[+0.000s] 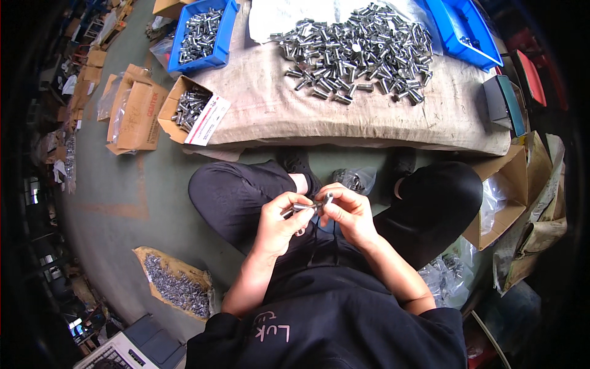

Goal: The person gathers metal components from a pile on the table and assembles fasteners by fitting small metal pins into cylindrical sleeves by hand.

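Observation:
Both of my hands meet above my lap, their fingertips almost touching. My left hand [281, 220] is closed in a pinch around a shiny metal cylindrical part [300, 208]; another metal end [300, 232] shows below its fingers. Between the thumb and fingers of my right hand [351, 215], a second cylindrical part [327, 198] stands tilted, with its end upward. The two parts come together at the fingertips; whether they are joined cannot be made out. Beyond my knees, a large heap of similar metal parts [362, 52] lies on a cloth-covered table [270, 117].
Blue bins [222, 43] [470, 52] stand at the table's far corners. A carton of metal parts [206, 120] sits at its near left corner. Left on the floor is a sheet with small parts [178, 283]; right are an open carton [504, 212] and plastic bags [445, 280].

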### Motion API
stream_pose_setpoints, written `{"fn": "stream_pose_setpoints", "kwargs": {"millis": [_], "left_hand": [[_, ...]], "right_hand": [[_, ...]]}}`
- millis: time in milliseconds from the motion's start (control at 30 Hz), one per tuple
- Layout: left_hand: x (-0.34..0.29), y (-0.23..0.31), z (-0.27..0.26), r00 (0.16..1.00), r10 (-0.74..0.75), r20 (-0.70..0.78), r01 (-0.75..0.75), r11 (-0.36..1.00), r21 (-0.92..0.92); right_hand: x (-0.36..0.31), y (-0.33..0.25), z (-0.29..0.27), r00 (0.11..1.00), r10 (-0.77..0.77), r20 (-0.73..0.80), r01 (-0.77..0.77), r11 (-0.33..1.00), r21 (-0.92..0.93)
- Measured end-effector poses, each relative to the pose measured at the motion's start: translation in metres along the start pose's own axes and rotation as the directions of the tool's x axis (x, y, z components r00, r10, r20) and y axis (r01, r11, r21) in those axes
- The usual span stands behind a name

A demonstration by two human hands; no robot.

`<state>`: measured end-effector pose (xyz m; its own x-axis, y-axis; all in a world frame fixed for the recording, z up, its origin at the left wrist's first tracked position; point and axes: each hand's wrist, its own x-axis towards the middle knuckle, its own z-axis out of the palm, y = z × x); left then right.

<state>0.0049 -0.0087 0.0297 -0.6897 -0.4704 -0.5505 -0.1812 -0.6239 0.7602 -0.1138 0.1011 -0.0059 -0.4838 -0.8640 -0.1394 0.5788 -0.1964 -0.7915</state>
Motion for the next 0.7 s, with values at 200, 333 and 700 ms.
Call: {"fn": "stream_pose_setpoints", "kwargs": {"millis": [200, 333, 700], "left_hand": [[0.002, -0.007, 0.003, 0.977, 0.176, 0.122, -0.213, 0.865, 0.455], [0.004, -0.007, 0.004, 0.982, 0.131, 0.136, -0.189, 0.709, 0.679], [-0.001, 0.004, -0.011, 0.926, -0.235, 0.296, 0.295, 0.940, -0.174]], "right_hand": [[0.003, -0.009, -0.006, 0.909, 0.414, 0.045, -0.414, 0.910, -0.015], [0.001, -0.005, -0.009, 0.903, 0.412, 0.124, -0.403, 0.910, -0.096], [-0.006, 0.006, -0.019, 0.920, 0.343, 0.188, -0.371, 0.918, 0.142]]}}
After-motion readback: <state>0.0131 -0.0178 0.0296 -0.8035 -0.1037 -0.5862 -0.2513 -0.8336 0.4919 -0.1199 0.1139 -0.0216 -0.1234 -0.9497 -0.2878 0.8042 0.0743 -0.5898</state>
